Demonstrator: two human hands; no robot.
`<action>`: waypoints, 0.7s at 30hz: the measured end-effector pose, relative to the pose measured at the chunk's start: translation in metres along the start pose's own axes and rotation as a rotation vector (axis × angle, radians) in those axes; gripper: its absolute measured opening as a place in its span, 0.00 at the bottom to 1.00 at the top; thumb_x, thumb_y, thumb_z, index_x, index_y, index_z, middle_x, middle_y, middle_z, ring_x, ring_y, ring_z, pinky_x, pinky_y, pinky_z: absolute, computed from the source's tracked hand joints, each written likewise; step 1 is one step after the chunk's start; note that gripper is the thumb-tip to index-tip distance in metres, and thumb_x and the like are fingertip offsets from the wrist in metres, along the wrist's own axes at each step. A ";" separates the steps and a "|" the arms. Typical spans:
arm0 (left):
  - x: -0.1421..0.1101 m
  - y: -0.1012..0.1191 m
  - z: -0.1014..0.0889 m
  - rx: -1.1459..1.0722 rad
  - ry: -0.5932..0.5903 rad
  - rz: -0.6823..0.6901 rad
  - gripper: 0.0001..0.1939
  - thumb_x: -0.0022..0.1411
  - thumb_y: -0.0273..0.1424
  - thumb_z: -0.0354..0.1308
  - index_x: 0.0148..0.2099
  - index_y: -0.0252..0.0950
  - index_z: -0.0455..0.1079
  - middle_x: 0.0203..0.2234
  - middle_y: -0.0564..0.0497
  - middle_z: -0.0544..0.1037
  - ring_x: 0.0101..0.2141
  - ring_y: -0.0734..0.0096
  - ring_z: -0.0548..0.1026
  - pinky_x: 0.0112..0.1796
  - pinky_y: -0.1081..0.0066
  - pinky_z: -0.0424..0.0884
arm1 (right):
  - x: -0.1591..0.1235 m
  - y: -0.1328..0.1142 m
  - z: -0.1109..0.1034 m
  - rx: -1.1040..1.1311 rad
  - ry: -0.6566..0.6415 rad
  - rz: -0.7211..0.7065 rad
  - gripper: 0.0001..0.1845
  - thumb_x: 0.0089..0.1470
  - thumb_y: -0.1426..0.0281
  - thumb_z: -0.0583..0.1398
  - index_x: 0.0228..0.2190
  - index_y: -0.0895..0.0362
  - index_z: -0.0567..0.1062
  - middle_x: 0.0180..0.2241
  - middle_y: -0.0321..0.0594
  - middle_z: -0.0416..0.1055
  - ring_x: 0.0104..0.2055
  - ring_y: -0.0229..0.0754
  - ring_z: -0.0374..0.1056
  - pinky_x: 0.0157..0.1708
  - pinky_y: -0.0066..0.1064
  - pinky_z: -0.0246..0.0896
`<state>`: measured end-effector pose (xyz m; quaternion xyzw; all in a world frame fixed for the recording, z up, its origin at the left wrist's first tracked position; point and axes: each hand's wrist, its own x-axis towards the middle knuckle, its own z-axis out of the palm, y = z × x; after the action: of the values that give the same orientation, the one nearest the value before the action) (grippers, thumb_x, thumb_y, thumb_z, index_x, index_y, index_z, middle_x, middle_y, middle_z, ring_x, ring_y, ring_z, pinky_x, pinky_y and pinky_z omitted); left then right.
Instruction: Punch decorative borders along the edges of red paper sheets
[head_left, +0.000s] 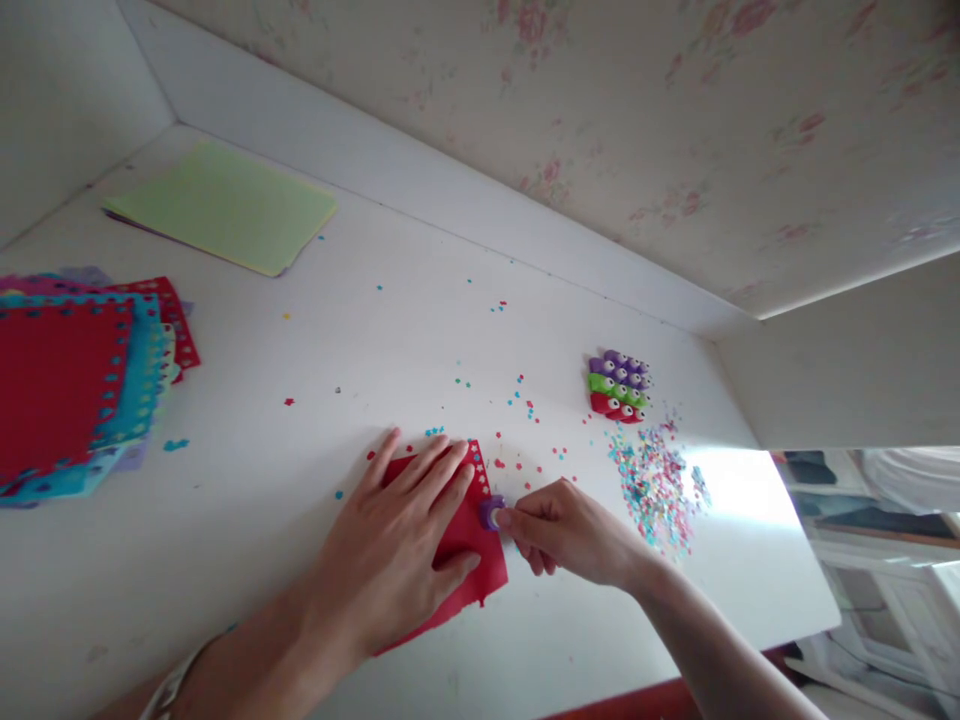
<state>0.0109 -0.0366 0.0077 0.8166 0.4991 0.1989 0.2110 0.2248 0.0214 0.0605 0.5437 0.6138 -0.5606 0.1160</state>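
My left hand lies flat, fingers spread, pressing a red paper sheet onto the white table. Star-shaped holes run along the sheet's far edge. My right hand is closed in a pinch on a small purple hole punch, which sits at the sheet's right edge.
A stack of punched red, blue and purple sheets lies at the left. Plain green sheets rest at the back left. Several purple, green and red punches sit at the right, beside a heap of confetti. The table's right edge drops off.
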 end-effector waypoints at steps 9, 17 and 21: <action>0.000 0.000 0.002 -0.006 0.016 0.000 0.34 0.64 0.46 0.54 0.67 0.34 0.57 0.65 0.43 0.60 0.64 0.51 0.57 0.65 0.46 0.33 | 0.001 0.000 0.004 -0.067 0.057 0.047 0.28 0.60 0.54 0.54 0.15 0.55 0.69 0.14 0.35 0.67 0.16 0.34 0.59 0.19 0.28 0.54; 0.006 0.010 -0.001 0.026 0.212 0.088 0.25 0.68 0.43 0.52 0.61 0.35 0.65 0.62 0.46 0.65 0.62 0.55 0.62 0.64 0.42 0.30 | -0.002 -0.017 0.002 -0.126 0.088 0.118 0.26 0.59 0.60 0.54 0.13 0.57 0.67 0.13 0.33 0.63 0.16 0.31 0.56 0.19 0.25 0.50; 0.003 0.023 0.004 0.027 0.187 0.245 0.23 0.69 0.41 0.51 0.61 0.36 0.66 0.61 0.50 0.67 0.63 0.62 0.61 0.66 0.50 0.33 | -0.001 -0.016 0.003 -0.172 0.098 0.120 0.19 0.53 0.71 0.54 0.13 0.58 0.66 0.12 0.31 0.62 0.16 0.30 0.55 0.17 0.24 0.47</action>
<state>0.0315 -0.0437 0.0175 0.8521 0.4157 0.2915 0.1268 0.2109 0.0225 0.0692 0.5944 0.6309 -0.4704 0.1654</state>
